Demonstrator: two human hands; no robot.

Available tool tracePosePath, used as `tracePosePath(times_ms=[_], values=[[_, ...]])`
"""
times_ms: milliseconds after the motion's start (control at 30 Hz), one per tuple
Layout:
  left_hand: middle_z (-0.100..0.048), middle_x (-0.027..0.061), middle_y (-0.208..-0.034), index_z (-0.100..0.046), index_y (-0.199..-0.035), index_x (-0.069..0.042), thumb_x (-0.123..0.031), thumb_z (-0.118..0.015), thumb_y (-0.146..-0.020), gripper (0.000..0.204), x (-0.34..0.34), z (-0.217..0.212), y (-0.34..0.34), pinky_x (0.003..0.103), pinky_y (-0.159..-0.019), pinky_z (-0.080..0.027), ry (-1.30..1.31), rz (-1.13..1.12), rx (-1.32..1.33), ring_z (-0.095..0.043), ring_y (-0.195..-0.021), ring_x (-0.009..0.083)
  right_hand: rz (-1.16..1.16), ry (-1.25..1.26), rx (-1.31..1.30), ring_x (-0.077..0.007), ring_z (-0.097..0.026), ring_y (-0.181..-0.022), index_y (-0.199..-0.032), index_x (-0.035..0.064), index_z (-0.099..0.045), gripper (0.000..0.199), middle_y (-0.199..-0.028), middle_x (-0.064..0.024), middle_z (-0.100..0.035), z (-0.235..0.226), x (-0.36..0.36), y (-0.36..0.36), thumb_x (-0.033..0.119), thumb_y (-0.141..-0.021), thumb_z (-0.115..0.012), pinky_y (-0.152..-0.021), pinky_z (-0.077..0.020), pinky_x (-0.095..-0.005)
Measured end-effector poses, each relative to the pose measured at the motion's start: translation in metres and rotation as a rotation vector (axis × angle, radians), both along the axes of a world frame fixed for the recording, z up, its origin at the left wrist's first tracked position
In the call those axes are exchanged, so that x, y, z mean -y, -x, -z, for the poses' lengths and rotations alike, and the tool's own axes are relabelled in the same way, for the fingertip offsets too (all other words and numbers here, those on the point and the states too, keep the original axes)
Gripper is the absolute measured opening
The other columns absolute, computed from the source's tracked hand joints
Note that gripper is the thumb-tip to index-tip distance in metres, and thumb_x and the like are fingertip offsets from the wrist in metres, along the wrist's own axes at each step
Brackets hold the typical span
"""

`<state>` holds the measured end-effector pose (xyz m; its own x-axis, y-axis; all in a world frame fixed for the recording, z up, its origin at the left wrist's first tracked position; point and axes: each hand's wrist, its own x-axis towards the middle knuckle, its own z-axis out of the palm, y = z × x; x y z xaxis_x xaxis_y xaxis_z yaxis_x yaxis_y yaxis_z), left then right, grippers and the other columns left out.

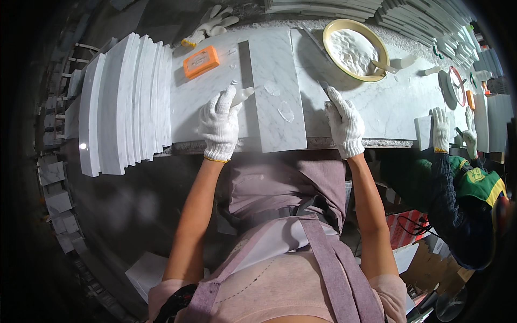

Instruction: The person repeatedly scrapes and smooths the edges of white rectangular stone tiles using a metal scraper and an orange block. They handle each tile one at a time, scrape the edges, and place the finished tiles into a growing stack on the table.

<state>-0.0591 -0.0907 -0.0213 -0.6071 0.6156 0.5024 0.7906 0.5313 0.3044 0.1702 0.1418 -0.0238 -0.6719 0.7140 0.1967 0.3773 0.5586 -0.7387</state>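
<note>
A long grey-veined white marble slab (279,102) lies across the worktop in front of me, its near end jutting past the edge. Two clear wet-looking patches show on its surface. Left of it, my gloved left hand (219,119) is closed around a small whitish squeeze bottle (243,96), partly hidden by the fingers. My gloved right hand (344,121), just right of the slab, grips a thin dark-tipped scraper (324,85), most of it covered by the fingers. Both white knit gloves are held over the worktop.
An orange box (201,62) and spare gloves (215,22) lie beyond my left hand. Stacked marble slabs (126,102) stand at left. A yellow bowl (329,33) holds white material and a spatula (384,67). At right, a co-worker's gloved hand (440,131) rests near another piece.
</note>
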Motion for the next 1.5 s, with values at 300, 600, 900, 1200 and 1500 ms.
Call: tracePosePath(times_ms=[300, 600, 900, 1200, 1500], values=[[-0.069, 0.0012, -0.124, -0.070, -0.138, -0.022, -0.007, -0.084, -0.076, 0.066, -0.013, -0.004, 0.007, 0.046, -0.100, -0.051, 0.111, 0.033, -0.306, -0.065, -0.117, 0.0276, 0.009, -0.096, -0.058, -0.0320, -0.071, -0.092, -0.140, 0.0225, -0.070, 0.041, -0.101, -0.0127, -0.073, 0.008, 0.001, -0.003, 0.019, -0.099, -0.071, -0.082, -0.0568, -0.0412], [-0.069, 0.0017, -0.119, -0.073, -0.133, -0.022, -0.007, -0.084, -0.073, 0.063, -0.017, -0.007, 0.008, 0.046, -0.094, -0.054, 0.153, 0.028, -0.348, -0.067, -0.112, 0.0287, 0.002, -0.114, -0.020, -0.0333, -0.071, -0.094, -0.140, 0.0221, -0.069, 0.042, -0.100, -0.0133, -0.073, 0.006, 0.001, -0.004, 0.019, -0.099, -0.071, -0.083, -0.0568, -0.0419], [-0.068, -0.0001, -0.112, -0.075, -0.128, -0.022, -0.007, -0.084, -0.071, 0.059, -0.020, -0.015, 0.005, 0.046, -0.095, -0.053, 0.153, 0.037, -0.346, -0.067, -0.110, 0.0297, 0.000, -0.094, -0.014, -0.0329, -0.071, -0.095, -0.139, 0.0225, -0.070, 0.041, -0.103, -0.0129, -0.073, 0.004, 0.001, -0.004, 0.020, -0.098, -0.071, -0.084, -0.0567, -0.0418], [-0.068, 0.0000, -0.110, -0.077, -0.125, -0.023, -0.006, -0.083, -0.072, 0.055, -0.023, -0.015, 0.005, 0.046, -0.094, -0.054, 0.119, 0.052, -0.409, -0.067, -0.109, 0.0296, -0.008, -0.113, 0.008, -0.0326, -0.071, -0.094, -0.141, 0.0237, -0.068, 0.043, -0.102, -0.0120, -0.073, 0.006, 0.000, -0.004, 0.020, -0.098, -0.071, -0.082, -0.0568, -0.0420], [-0.067, -0.0008, -0.108, -0.078, -0.122, -0.023, -0.006, -0.081, -0.074, 0.051, -0.026, -0.016, 0.006, 0.044, -0.096, -0.054, 0.076, 0.072, -0.446, -0.067, -0.106, 0.0256, -0.013, -0.107, -0.013, -0.0335, -0.071, -0.094, -0.140, 0.0223, -0.068, 0.043, -0.103, -0.0130, -0.073, 0.006, 0.000, -0.005, 0.019, -0.098, -0.072, -0.082, -0.0570, -0.0428]])
